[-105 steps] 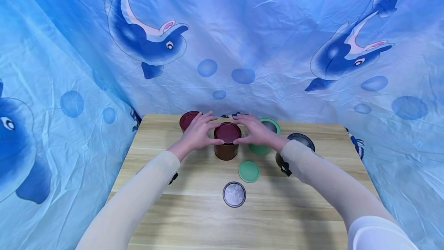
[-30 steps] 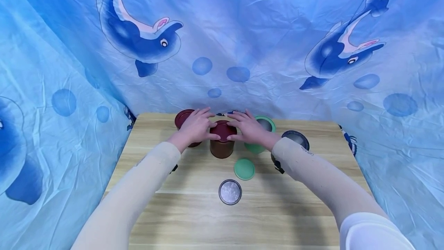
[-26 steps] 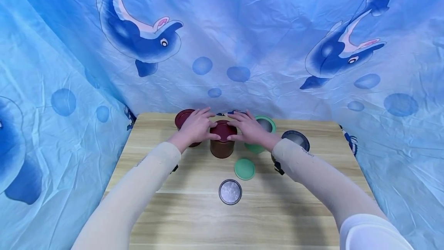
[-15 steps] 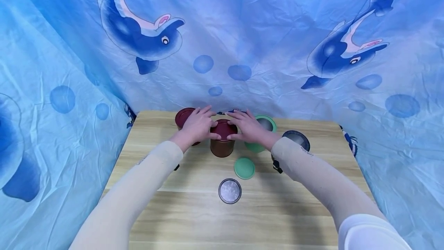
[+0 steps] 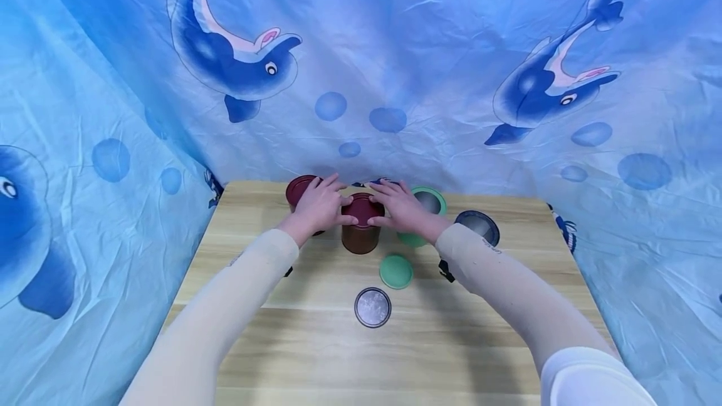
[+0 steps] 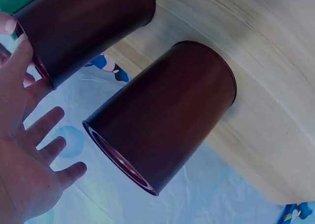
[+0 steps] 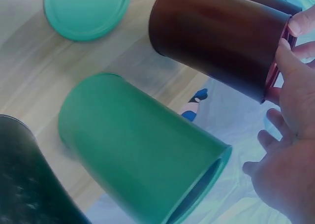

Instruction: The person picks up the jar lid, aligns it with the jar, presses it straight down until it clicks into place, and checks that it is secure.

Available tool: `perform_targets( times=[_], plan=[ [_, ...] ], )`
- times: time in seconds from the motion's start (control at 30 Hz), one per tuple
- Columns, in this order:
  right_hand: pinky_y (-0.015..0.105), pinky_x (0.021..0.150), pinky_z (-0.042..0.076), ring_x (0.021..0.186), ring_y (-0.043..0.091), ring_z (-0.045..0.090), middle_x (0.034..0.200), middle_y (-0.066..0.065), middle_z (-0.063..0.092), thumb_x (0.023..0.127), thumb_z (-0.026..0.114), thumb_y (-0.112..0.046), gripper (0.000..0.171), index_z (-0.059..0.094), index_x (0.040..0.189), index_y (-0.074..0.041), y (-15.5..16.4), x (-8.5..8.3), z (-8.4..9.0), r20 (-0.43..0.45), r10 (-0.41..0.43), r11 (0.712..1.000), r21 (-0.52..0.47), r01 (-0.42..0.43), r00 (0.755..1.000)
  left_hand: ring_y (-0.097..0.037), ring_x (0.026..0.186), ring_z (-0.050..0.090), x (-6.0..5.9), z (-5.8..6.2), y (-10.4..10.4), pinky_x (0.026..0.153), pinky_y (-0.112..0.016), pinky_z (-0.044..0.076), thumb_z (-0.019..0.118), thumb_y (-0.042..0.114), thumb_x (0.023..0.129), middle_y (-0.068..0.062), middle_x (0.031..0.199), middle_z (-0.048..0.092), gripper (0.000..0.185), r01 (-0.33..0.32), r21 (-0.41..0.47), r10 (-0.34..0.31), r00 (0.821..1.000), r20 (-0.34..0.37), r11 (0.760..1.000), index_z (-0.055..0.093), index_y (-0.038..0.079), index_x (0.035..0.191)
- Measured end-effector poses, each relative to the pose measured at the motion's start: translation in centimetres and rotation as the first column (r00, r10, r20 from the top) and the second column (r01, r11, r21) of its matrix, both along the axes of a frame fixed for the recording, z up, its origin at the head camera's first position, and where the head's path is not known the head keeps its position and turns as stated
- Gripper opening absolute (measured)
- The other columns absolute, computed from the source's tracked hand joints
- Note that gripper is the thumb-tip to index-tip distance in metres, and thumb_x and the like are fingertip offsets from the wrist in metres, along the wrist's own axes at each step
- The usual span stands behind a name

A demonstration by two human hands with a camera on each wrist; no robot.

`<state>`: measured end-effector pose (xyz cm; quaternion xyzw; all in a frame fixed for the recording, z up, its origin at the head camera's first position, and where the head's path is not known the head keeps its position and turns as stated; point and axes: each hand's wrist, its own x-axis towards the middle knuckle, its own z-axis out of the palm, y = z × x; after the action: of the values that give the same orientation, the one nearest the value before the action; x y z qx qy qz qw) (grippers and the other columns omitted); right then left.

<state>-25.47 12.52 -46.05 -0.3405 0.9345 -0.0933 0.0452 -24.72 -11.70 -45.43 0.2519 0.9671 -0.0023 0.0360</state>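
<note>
A dark red canister [image 5: 361, 242] stands upright at the back middle of the table, with a dark red lid [image 5: 363, 209] on top. From the left my left hand [image 5: 320, 207] touches the lid's edge with thumb and index finger, its other fingers spread. Opposite, my right hand [image 5: 403, 210] rests thumb and index finger on the right edge in the same way. The left wrist view shows a second dark red canister [image 6: 167, 115] beside the left hand. A green canister [image 7: 138, 145], its top uncovered, stands below the right hand in the right wrist view.
Nearer the front, a green lid [image 5: 396, 271] and a clear round lid with a dark rim [image 5: 373, 307] lie flat on the wooden table [image 5: 316, 362]. A black canister [image 5: 478, 225] stands at the right, partly behind the right sleeve. A blue dolphin-print curtain [image 5: 440, 61] borders the table.
Since the oldest frame, both hands have drawn slightly inward over the lid's edge. The view has shifted a little. The canisters and loose lids keep their places.
</note>
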Motion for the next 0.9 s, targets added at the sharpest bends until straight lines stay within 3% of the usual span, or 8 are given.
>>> perform_targets(
  times=[0.2, 0.43, 0.9],
  plan=[
    [0.070, 0.127, 0.018, 0.158, 0.043, 0.032, 0.168, 0.015, 0.042, 0.100, 0.075, -0.048, 0.064, 0.065, 0.147, -0.006, 0.2, -0.1, -1.3, -0.008, 0.018, 0.998, -0.065, -0.018, 1.000, -0.038, 0.160, 0.030, 0.3, -1.0, -0.5, 0.126, -0.062, 0.031, 0.073, 0.066, 0.094, -0.012, 0.160, 0.054, 0.065, -0.021, 0.080, 0.020, 1.000, 0.011, 0.997, 0.070, 0.024, 0.144],
    [0.068, 0.128, 0.017, 0.157, 0.040, 0.034, 0.165, 0.015, 0.047, 0.097, 0.079, -0.048, 0.065, 0.066, 0.146, -0.008, 0.6, -0.3, -0.8, -0.029, 0.012, 0.994, -0.106, -0.015, 0.999, -0.037, 0.157, 0.035, 0.0, -0.9, -0.7, 0.125, -0.060, 0.034, 0.074, 0.066, 0.092, -0.012, 0.158, 0.056, 0.066, 0.023, 0.123, -0.017, 0.999, -0.049, 0.992, 0.073, 0.021, 0.141],
    [0.070, 0.128, 0.016, 0.157, 0.039, 0.035, 0.163, 0.018, 0.049, 0.094, 0.083, -0.046, 0.070, 0.064, 0.148, -0.006, 2.0, 1.1, 0.8, -0.054, 0.062, 0.989, -0.128, -0.069, 0.997, -0.036, 0.157, 0.036, 0.6, 0.9, -0.8, 0.127, -0.058, 0.032, 0.073, 0.068, 0.092, -0.012, 0.158, 0.056, 0.069, 0.110, 0.153, -0.098, 0.992, -0.084, 0.982, 0.071, 0.021, 0.143]
  ],
)
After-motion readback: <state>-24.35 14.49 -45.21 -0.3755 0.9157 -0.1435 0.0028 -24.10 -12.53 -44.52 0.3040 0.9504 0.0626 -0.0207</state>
